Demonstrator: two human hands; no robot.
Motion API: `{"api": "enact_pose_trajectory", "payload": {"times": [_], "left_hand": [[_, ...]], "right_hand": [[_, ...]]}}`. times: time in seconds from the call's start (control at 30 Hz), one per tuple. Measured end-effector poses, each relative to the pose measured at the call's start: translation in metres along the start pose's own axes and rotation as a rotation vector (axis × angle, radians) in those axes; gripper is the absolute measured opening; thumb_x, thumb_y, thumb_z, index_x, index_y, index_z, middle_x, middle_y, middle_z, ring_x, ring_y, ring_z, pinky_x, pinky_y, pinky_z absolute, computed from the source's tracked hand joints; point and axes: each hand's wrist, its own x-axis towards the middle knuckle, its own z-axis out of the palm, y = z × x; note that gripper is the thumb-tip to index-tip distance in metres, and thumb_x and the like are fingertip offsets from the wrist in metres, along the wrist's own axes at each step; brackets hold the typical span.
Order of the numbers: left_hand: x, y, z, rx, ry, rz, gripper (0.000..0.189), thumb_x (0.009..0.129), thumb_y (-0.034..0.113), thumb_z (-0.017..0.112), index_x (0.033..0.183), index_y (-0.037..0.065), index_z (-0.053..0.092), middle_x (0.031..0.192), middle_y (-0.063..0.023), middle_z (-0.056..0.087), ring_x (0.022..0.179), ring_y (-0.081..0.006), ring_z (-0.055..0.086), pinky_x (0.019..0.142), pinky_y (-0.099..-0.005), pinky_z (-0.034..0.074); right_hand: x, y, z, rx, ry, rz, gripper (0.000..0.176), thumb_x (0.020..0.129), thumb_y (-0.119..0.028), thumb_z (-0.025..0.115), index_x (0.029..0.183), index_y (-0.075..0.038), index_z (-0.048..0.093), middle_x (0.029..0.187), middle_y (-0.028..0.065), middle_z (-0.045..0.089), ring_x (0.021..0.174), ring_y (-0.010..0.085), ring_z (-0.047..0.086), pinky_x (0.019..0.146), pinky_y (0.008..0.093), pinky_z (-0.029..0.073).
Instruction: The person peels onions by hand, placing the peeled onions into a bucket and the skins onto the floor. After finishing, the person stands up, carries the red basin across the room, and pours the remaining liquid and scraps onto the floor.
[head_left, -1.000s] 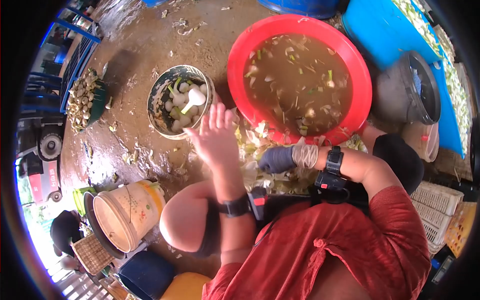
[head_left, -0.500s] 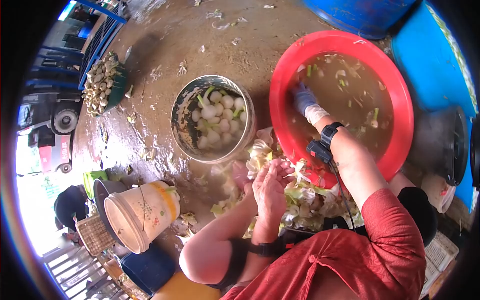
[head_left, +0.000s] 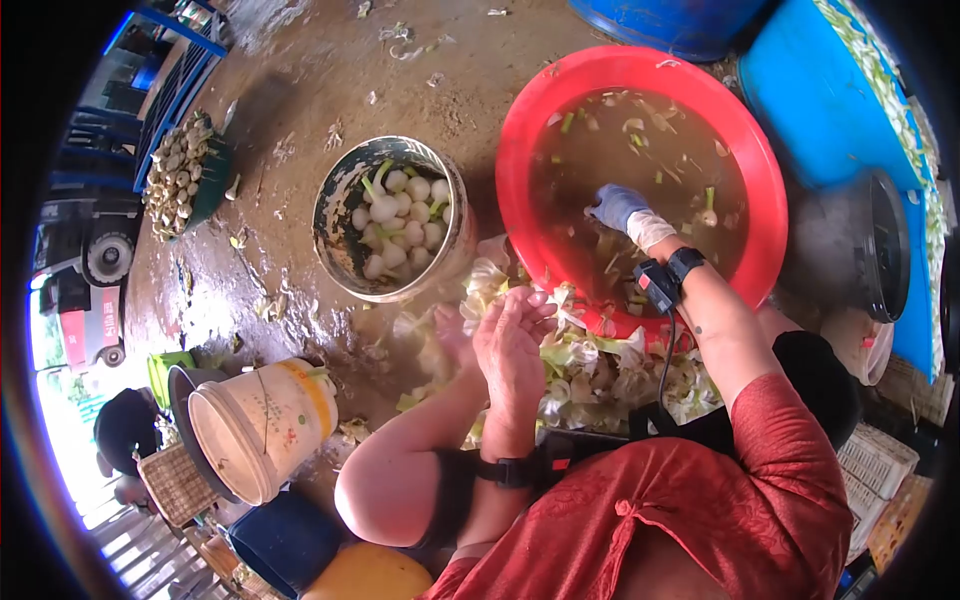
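Here, left hand (head_left: 513,345) half-open above pale peelings (head_left: 605,368); gloved right hand (head_left: 618,208) curled at murky water (head_left: 590,160), grip unclear.

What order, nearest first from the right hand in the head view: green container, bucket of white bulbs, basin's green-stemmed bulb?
1. Green-stemmed bulb: in the red basin, right of the right hand.
2. Bucket of white bulbs: left of the basin.
3. Green container: farther left.

wide fisheye curve, black corners, blown-out daylight lower left, glare on wet floor (head_left: 300,290).
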Motion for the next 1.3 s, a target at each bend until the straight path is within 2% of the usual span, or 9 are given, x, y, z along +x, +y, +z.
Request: {"api": "enact_pose_trajectory", "payload": {"times": [0.13,0.27,0.6,0.67,0.8,0.83,0.93,1.0,1.3], "left_hand": [[-0.001,-0.001,0.003,0.014,-0.015,0.003,0.02,0.091,0.016,0.052,0.1,-0.002,0.053,0.087,-0.0103,0.061,0.076,-0.0184,0.06,0.066,-0.0277,0.049],[0.006,-0.005,-0.001,-0.006,-0.006,-0.017,0.02,0.091,0.016,0.053,0.1,-0.002,0.054,0.086,-0.0103,0.061,0.076,-0.0184,0.06,0.066,-0.0275,0.049],[0.009,-0.003,-0.004,-0.011,-0.031,-0.006,0.018,0.092,0.015,0.051,0.098,-0.001,0.054,0.087,-0.0136,0.062,0.076,-0.0216,0.062,0.066,-0.0299,0.052],[0.006,-0.004,-0.003,0.081,-0.004,-0.013,0.018,0.092,0.016,0.052,0.098,0.0,0.055,0.088,-0.0131,0.062,0.077,-0.0217,0.062,0.066,-0.0298,0.052],[0.006,-0.016,-0.008,0.212,-0.01,-0.025,0.022,0.093,0.02,0.051,0.101,0.0,0.053,0.091,-0.0133,0.062,0.08,-0.0223,0.062,0.067,-0.0308,0.052],[0.005,-0.018,-0.004,0.198,-0.007,-0.087,0.024,0.093,0.022,0.05,0.104,0.001,0.052,0.094,-0.0134,0.061,0.081,-0.0224,0.062,0.068,-0.0315,0.052],[0.0,-0.019,0.001,0.107,-0.052,-0.171,0.026,0.094,0.025,0.047,0.106,0.002,0.05,0.098,-0.0128,0.06,0.082,-0.0225,0.061,0.069,-0.0328,0.05],[0.005,-0.028,-0.008,-0.029,-0.317,-0.049,0.025,0.094,0.025,0.047,0.105,0.003,0.049,0.097,-0.0128,0.058,0.08,-0.0237,0.059,0.069,-0.0332,0.049],[-0.013,-0.042,-0.004,-0.181,-0.283,0.097,0.019,0.088,0.023,0.058,0.097,0.006,0.055,0.088,-0.0073,0.059,0.083,-0.0192,0.058,0.072,-0.0321,0.048]], "right_hand": [[0.026,0.016,0.017,0.256,0.31,-0.261,0.06,0.075,-0.033,0.069,0.125,-0.007,0.05,0.122,0.0165,0.055,0.11,0.0312,0.054,0.093,0.0377,0.043],[0.048,0.006,0.04,0.281,0.311,-0.272,0.063,0.076,-0.029,0.068,0.129,-0.006,0.045,0.127,0.0184,0.05,0.117,0.0314,0.049,0.097,0.0362,0.04],[-0.03,-0.01,0.085,0.459,-0.08,-0.544,0.026,0.085,-0.017,0.056,0.107,-0.004,0.061,0.1,0.0099,0.063,0.096,0.0222,0.059,0.086,0.0335,0.047],[-0.072,-0.028,0.05,1.021,-0.189,-0.548,0.022,0.086,-0.01,0.056,0.106,-0.001,0.06,0.105,0.0089,0.062,0.096,0.0165,0.058,0.085,0.0291,0.046],[-0.131,-0.051,0.025,0.789,0.272,-0.821,0.022,0.086,-0.013,0.059,0.105,0.0,0.06,0.105,0.0045,0.06,0.097,0.0109,0.054,0.087,0.0272,0.045],[-0.155,-0.066,0.012,1.137,0.082,-0.603,0.025,0.089,-0.014,0.054,0.11,-0.002,0.059,0.109,0.005,0.06,0.1,0.0127,0.054,0.09,0.0285,0.044],[-0.179,-0.076,0.018,1.52,-0.104,-0.655,0.03,0.093,-0.017,0.047,0.118,-0.003,0.056,0.116,0.0056,0.058,0.105,0.0135,0.053,0.094,0.0301,0.041],[-0.19,-0.075,0.019,1.276,-0.034,-0.705,0.034,0.094,-0.019,0.042,0.123,-0.005,0.053,0.12,0.0055,0.056,0.109,0.0139,0.052,0.098,0.0309,0.039],[-0.237,-0.067,0.024,1.355,0.308,-0.701,0.039,0.077,0.002,0.065,0.115,-0.004,0.058,0.115,0.0046,0.058,0.107,0.013,0.052,0.094,0.0283,0.043]]}}
